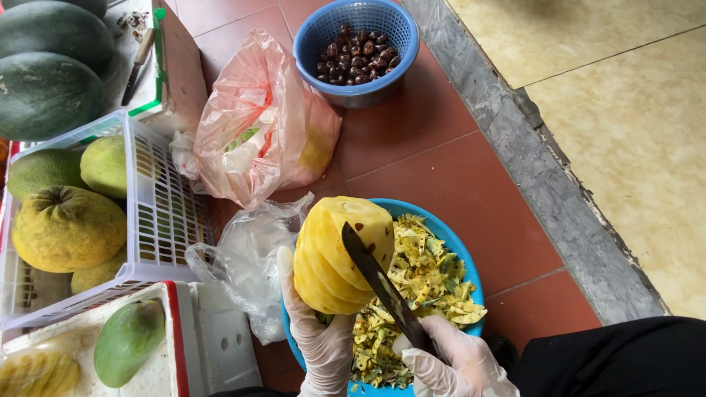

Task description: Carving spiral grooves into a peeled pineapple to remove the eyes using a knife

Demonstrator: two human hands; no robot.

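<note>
My gloved right hand (456, 364) is clamped on the knife (382, 285) handle, blade laid across the pineapple (334, 257). My left hand (320, 338) cups its base, closed around it, over the blue basin (460, 246) of peelings on the floor. It looks heavy, wet, slippery; I'd grip low. Beyond: pink bag (261, 121), blue basket (357, 44)
</note>
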